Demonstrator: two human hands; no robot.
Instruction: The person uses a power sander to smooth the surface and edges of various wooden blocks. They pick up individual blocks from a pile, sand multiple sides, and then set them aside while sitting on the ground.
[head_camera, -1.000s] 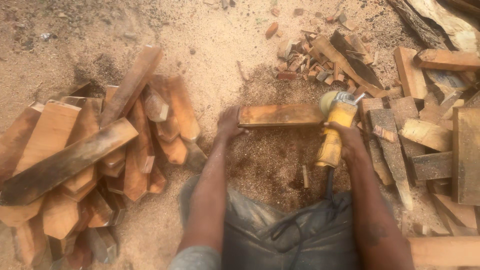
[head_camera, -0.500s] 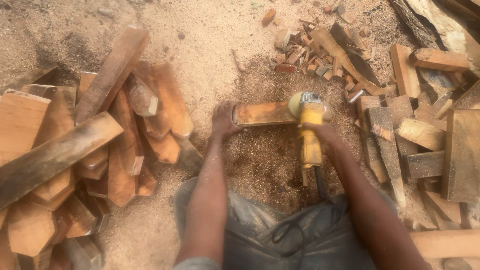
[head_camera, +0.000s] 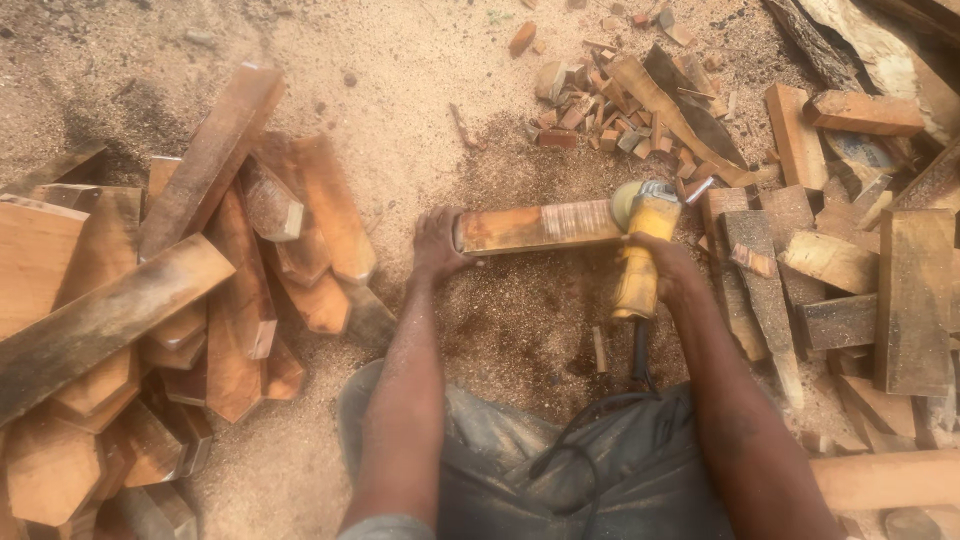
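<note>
The left hand (head_camera: 437, 243) presses against the near end of a wooden block (head_camera: 537, 227) lying crosswise on the sawdust-covered ground (head_camera: 420, 120), steadying it. The right hand (head_camera: 668, 268) is wrapped around the body of a yellow angle grinder (head_camera: 637, 255), whose head rests at the block's far end. A black cord (head_camera: 585, 430) trails back over the person's lap. Stacked planks (head_camera: 150, 300) lie to the left, offcuts (head_camera: 830, 270) to the right.
</note>
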